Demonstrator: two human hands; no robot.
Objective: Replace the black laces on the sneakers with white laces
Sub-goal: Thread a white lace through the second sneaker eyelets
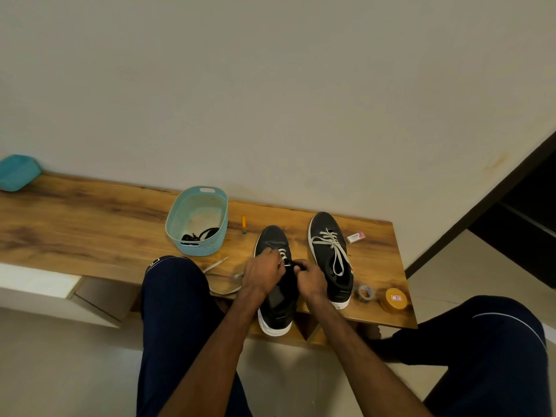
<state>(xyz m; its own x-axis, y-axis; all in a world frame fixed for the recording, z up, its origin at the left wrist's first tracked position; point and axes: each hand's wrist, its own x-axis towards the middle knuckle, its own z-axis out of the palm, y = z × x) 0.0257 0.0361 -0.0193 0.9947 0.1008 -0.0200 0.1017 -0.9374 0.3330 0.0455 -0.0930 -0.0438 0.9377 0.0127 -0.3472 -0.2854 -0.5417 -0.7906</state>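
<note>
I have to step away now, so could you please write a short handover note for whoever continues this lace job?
Hands: left hand and right hand both pinch the white lace over the left sneaker on the bench.
Done: right sneaker is laced in white, ends loose. The black laces lie in the blue basket.
Left: the left sneaker has only its toe-end rows threaded, so lace the upper eyelets. A loose lace tail lies on the bench by the left hand.

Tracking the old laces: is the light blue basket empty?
Not empty: black laces lie bunched on the floor of the basket, at its near end.
</note>
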